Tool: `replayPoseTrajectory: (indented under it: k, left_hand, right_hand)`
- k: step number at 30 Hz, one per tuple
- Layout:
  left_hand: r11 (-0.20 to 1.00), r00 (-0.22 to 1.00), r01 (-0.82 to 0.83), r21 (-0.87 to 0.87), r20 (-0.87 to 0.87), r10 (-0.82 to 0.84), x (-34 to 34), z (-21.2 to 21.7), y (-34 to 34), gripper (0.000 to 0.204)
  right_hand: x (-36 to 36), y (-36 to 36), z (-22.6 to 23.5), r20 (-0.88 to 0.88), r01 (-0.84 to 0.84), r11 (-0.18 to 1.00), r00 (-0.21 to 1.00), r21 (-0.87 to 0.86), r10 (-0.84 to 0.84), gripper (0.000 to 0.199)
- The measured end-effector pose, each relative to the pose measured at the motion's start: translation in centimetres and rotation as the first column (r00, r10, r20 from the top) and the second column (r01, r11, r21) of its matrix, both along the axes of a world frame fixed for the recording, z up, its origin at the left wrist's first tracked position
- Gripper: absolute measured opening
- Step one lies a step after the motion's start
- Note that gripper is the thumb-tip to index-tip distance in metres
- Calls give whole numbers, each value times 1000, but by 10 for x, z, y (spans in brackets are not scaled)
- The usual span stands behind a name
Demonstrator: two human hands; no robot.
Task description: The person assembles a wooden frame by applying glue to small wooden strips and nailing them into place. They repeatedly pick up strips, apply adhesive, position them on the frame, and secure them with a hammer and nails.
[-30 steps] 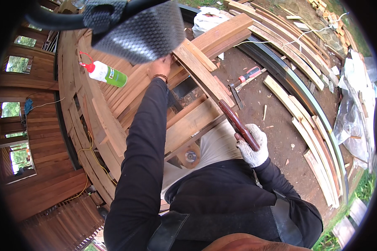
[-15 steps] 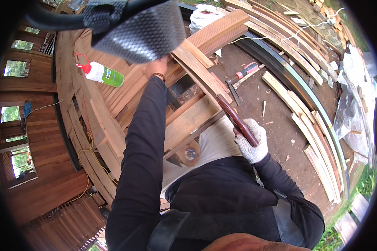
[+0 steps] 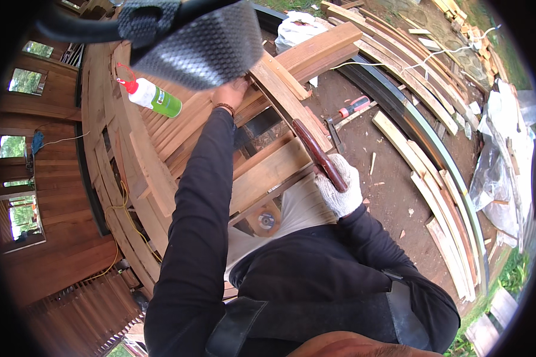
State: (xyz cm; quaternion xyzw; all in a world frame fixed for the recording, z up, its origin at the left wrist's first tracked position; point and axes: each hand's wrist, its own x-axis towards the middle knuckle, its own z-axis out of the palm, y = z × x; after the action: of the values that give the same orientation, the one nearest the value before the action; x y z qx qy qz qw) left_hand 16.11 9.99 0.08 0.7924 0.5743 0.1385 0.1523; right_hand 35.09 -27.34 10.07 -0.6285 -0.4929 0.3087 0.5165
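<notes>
My right hand (image 3: 341, 187), in a white knit glove, is closed round a glossy reddish-brown wooden handle (image 3: 318, 154); its far end lies over a board, and I cannot make out the whole tool. My bare left hand (image 3: 229, 95), with a beaded bracelet at the wrist, reaches forward to the timber. A dark textured flap (image 3: 202, 47) hides its fingers. Beside the handle, a bar clamp with a red and black grip (image 3: 354, 107) sits at the long narrow board (image 3: 292, 107). Closer to me lies a wide pale board (image 3: 268, 172).
A white and green glue bottle with a red cap (image 3: 155, 98) lies on the slats at left. Thick timber beams (image 3: 321, 47) stick out ahead. Stacked wood strips (image 3: 423, 149) and a dark metal beam (image 3: 393, 107) lie on the ground at right, near plastic sheeting (image 3: 497, 160).
My right hand and the brown handle have moved left and slightly up, toward the boards. The left hand has shifted slightly right. The whole view has turned a little.
</notes>
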Motion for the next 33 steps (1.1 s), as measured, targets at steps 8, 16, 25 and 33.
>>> replayPoseTrajectory:
  k: [8, 16, 25, 33]
  left_hand:
    - [1000, 1000, -2, 31, 3, 2, 6, 8, -7, 64]
    - [999, 997, -39, -20, 58, 41, 5, 2, -6, 58]
    - [999, 995, -50, 18, 89, 49, 6, 0, -13, 51]
    - [995, 999, -49, 82, 23, 47, 11, 11, -13, 50]
  right_hand:
    - [8, -63, 25, -108, 41, 986, 992, -160, -59, 21]
    - [0, -3, 11, -99, 17, 990, 995, -137, -31, 23]
    - [6, 12, -5, -39, -12, 995, 999, -103, 8, 23]
    - [11, -66, 31, 79, 75, 970, 995, -229, -58, 19]
